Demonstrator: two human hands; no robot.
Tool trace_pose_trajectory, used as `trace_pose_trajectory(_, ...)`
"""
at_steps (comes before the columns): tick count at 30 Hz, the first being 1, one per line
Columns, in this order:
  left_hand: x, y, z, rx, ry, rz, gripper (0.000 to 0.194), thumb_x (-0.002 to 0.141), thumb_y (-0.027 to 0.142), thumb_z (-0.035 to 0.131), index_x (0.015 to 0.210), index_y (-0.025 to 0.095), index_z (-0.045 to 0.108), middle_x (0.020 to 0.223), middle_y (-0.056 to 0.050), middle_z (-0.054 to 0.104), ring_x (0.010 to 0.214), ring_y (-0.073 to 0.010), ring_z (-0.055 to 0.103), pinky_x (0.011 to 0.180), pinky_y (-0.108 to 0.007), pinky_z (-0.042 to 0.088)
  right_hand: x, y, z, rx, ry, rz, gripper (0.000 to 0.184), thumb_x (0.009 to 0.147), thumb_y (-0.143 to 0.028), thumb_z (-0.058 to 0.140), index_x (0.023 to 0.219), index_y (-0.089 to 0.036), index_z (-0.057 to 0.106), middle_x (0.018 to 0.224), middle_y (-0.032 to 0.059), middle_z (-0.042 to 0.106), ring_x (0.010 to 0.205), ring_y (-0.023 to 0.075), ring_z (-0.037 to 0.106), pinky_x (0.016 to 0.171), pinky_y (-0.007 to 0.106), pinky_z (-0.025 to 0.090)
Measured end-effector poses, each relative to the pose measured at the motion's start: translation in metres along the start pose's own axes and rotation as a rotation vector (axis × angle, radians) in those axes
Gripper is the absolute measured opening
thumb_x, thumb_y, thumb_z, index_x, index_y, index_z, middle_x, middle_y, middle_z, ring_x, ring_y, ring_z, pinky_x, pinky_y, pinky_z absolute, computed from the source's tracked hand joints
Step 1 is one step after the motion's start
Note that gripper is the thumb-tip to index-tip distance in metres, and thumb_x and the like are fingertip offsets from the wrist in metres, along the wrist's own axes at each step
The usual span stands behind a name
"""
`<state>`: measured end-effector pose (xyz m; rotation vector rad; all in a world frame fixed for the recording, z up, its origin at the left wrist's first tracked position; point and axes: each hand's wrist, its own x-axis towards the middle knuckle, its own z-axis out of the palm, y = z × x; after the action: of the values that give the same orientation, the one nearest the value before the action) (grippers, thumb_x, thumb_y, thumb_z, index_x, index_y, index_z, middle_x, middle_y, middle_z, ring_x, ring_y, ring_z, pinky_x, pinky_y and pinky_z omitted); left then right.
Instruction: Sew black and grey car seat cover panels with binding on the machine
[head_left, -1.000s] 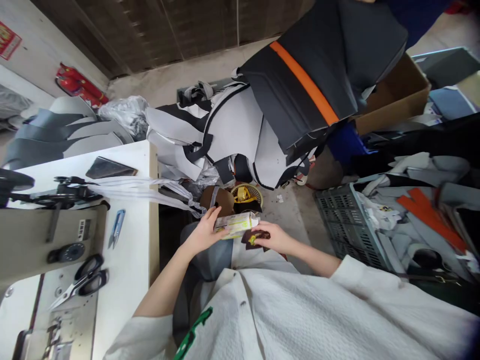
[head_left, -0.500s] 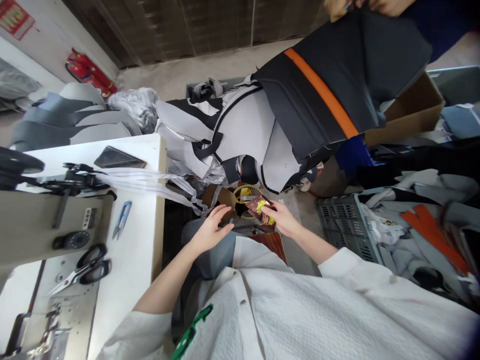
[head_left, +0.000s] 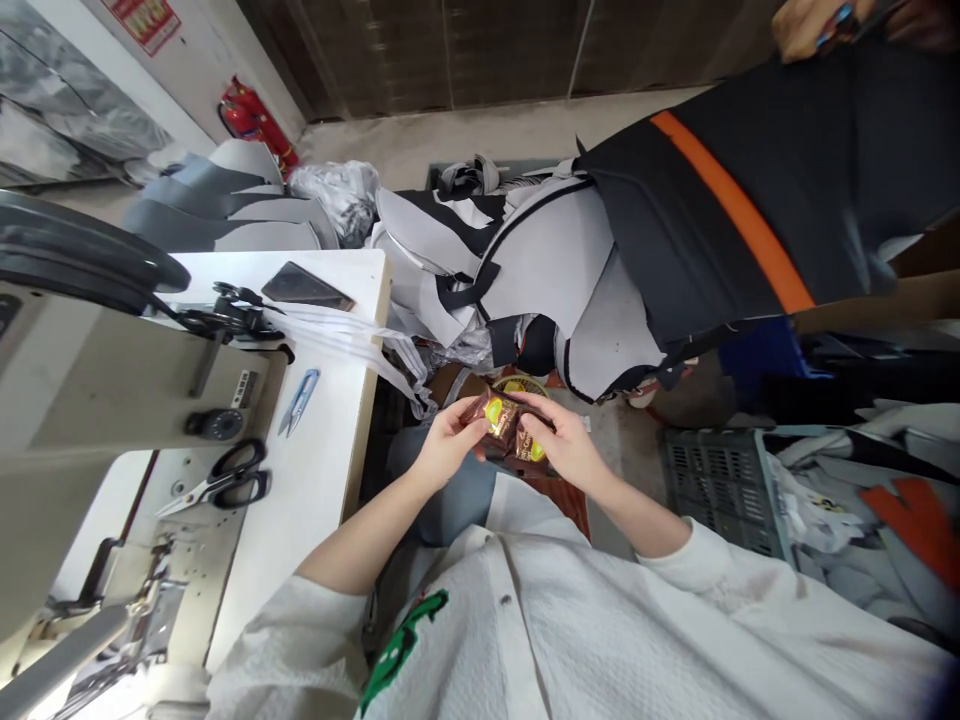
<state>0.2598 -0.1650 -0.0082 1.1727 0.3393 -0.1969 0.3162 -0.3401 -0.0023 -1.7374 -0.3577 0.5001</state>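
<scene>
My left hand [head_left: 450,445] and right hand [head_left: 566,445] are both grasping the glossy dark-brown plastic packets with yellow-green print [head_left: 495,412], thumbs pressed on top, fingers curled beneath. They sit in front of my body, just above my lap, beyond the edge of the white flat-topped table [head_left: 330,430]. The step in hand, I judge, is steadying and handling them between both hands; any move from here calls for a light, even pinch so the slick wrapping doesn't slip. Counting, I make out two printed packet faces, though I cannot tell whether they are joined; on the table lie one pair of black-handled metal scissors [head_left: 238,475], one small blue-handled thread snips [head_left: 301,400] and one dark rectangular phone [head_left: 307,286].
</scene>
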Motion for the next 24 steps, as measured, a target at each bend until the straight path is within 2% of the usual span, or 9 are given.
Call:
trace_pose_trajectory(2,0.001,0.002,-0.001,-0.056,0.007,-0.009,0.047,0.069,0.038,0.074,0.106,0.016,0.058,0.085,-0.001,0.060,0.056,-0.0066,0.052,0.042,-0.017,0.048,0.002,0.000,-0.005,-0.041,0.047,-0.012,0.030,0.088,-0.045,0.047,0.096,-0.019,0.061,0.091,0.0047,0.064,0.083,0.0178,0.059,0.076,0.030,0.048)
trace_pose_trajectory(5,0.001,0.004,-0.002,-0.123,0.037,-0.057,0.045,0.064,0.035,0.077,0.098,0.017,0.053,0.084,0.001,0.060,0.060,-0.0085,0.058,0.043,-0.017,0.051,0.003,0.006,-0.012,-0.020,0.087,0.058,0.036,0.088,-0.053,0.044,0.077,-0.020,0.053,0.072,0.0014,0.057,0.067,0.0143,0.052,0.063,0.026,0.043)
trace_pose_trajectory(10,0.004,0.010,-0.006,-0.169,0.146,-0.106,0.047,0.058,0.031,0.076,0.093,0.019,0.046,0.085,0.001,0.063,0.068,-0.0161,0.067,0.045,-0.018,0.051,-0.008,0.035,-0.016,0.216,-0.052,0.320,0.043,0.070,-0.058,0.066,0.065,-0.017,0.055,0.061,-0.0020,0.050,0.060,0.0111,0.045,0.056,0.022,0.038)
trace_pose_trajectory(12,0.005,0.013,-0.007,-0.177,0.181,-0.101,0.045,0.059,0.031,0.074,0.095,0.019,0.048,0.086,0.000,0.064,0.074,-0.0174,0.068,0.046,-0.017,0.049,-0.018,0.047,-0.018,0.267,-0.038,0.382,0.045,0.067,-0.060,0.068,0.066,-0.016,0.058,0.063,-0.0010,0.052,0.061,0.0112,0.048,0.055,0.022,0.039)
trace_pose_trajectory(16,0.005,0.012,-0.006,-0.157,0.211,-0.069,0.041,0.062,0.032,0.074,0.093,0.018,0.051,0.085,0.000,0.064,0.070,-0.0130,0.065,0.044,-0.014,0.044,-0.028,0.053,-0.026,0.378,0.067,0.463,0.045,0.074,-0.062,0.059,0.092,-0.020,0.057,0.075,0.0004,0.059,0.061,0.0113,0.054,0.050,0.021,0.041)
trace_pose_trajectory(18,0.007,0.009,-0.006,-0.133,0.190,-0.052,0.043,0.063,0.034,0.075,0.096,0.018,0.052,0.089,-0.001,0.064,0.069,-0.0122,0.065,0.044,-0.014,0.044,-0.022,0.046,-0.027,0.462,0.059,0.474,0.045,0.072,-0.057,0.064,0.100,-0.023,0.055,0.082,0.0009,0.062,0.064,0.0115,0.058,0.053,0.021,0.045)
trace_pose_trajectory(21,0.010,0.005,-0.008,-0.068,0.166,-0.027,0.048,0.064,0.039,0.076,0.100,0.017,0.052,0.090,-0.002,0.063,0.069,-0.0127,0.063,0.045,-0.016,0.045,-0.005,0.029,-0.021,0.605,-0.007,0.428,0.046,0.067,-0.048,0.073,0.102,-0.023,0.056,0.089,0.0019,0.065,0.069,0.0127,0.062,0.060,0.023,0.049)
trace_pose_trajectory(24,0.004,0.003,0.001,0.068,0.110,-0.003,0.046,0.064,0.043,0.076,0.095,0.017,0.054,0.075,0.002,0.060,0.053,-0.0084,0.055,0.041,-0.016,0.041,0.003,0.006,-0.011,0.489,0.000,0.216,0.033,0.072,-0.043,0.070,0.095,-0.021,0.062,0.085,0.0021,0.065,0.070,0.0133,0.061,0.063,0.025,0.050)
